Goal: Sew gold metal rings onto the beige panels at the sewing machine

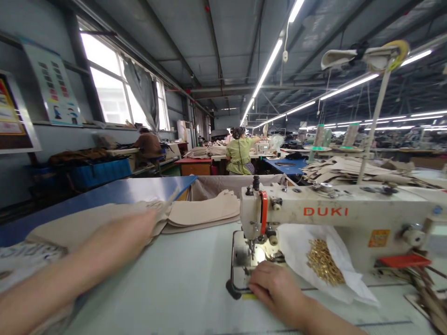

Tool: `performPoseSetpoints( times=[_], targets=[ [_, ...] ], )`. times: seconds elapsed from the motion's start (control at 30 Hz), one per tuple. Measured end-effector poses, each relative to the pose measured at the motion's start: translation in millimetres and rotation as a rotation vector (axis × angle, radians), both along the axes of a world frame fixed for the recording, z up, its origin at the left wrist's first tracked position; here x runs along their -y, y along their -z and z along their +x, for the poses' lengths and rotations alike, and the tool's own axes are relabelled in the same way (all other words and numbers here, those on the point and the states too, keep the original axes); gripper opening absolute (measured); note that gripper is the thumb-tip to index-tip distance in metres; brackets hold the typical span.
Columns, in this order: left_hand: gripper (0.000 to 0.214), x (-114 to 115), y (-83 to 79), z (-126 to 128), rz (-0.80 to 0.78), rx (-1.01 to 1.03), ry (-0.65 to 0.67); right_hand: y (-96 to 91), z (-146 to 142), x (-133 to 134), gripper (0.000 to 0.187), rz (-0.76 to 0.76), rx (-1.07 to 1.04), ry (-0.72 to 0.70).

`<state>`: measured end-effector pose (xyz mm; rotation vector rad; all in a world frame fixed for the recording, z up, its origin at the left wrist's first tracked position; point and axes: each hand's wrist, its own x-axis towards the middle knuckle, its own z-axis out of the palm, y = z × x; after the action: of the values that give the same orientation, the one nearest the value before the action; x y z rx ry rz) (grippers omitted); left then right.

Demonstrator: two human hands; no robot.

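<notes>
My left hand (138,228) is stretched out over a stack of beige fabric pieces (204,211) on the left of the table. Motion smears its fingers, and a thin pale edge shows just past them; whether they grip it I cannot tell. My right hand (275,286) rests at the front of the needle plate of a white sewing machine (359,232), just below the lit needle area (256,253). Its fingers are curled and pressed together, and anything in them is hidden. Beside it, white paper (293,242) holds a heap of small gold-coloured metal parts (324,263).
A blue tabletop (139,188) lies beyond the fabric on the left. Behind the machine, more cut pieces (349,170) are piled near a thread stand pole (375,116). A person in a green top (239,151) sits ahead, facing away; another person (148,142) sits by the window.
</notes>
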<state>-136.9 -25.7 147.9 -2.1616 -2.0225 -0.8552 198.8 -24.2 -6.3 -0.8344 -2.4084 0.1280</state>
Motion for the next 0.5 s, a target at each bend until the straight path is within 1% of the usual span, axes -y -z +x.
performPoseSetpoints(
  times=[0.03,0.07,0.13,0.17,0.2,0.23,0.3,0.37,0.43,0.47,0.5],
  targets=[
    [0.024,7.0,13.5,22.4,-0.116,-0.021,0.032,0.1,0.0,-0.3,0.021,0.005,0.013,0.003],
    [0.026,14.0,28.3,44.6,-0.232,0.008,0.137,-0.2,0.0,-0.4,0.021,0.01,0.027,0.006],
    [0.028,25.4,58.8,84.7,-0.377,0.139,0.322,-2.1,0.1,0.2,0.02,0.013,0.055,0.016],
    [0.029,28.9,73.3,101.3,-0.429,0.203,0.376,-3.8,0.2,1.1,0.019,0.012,0.065,0.023],
    [0.03,30.8,86.8,115.4,-0.469,0.257,0.397,-5.9,0.3,2.3,0.02,0.009,0.072,0.026],
    [0.031,31.2,99.2,127.0,-0.499,0.304,0.385,-8.2,0.2,3.7,0.026,0.007,0.078,0.023],
    [0.037,29.0,120.8,144.1,-0.573,0.384,0.301,-12.2,-0.5,6.0,0.037,-0.004,0.098,-0.007],
    [0.044,26.1,137.9,154.4,-0.681,0.479,0.214,-14.1,-1.6,6.3,0.035,-0.015,0.132,-0.054],
    [0.05,24.9,149.3,156.7,-0.794,0.571,0.168,-13.4,-3.0,4.0,0.029,-0.016,0.159,-0.085],
    [0.052,24.9,152.2,153.8,-0.821,0.596,0.163,-12.4,-3.6,2.2,0.027,-0.011,0.165,-0.095],
    [0.053,25.0,153.1,147.7,-0.806,0.593,0.182,-11.3,-4.1,0.2,0.026,-0.003,0.165,-0.105]
  ],
)
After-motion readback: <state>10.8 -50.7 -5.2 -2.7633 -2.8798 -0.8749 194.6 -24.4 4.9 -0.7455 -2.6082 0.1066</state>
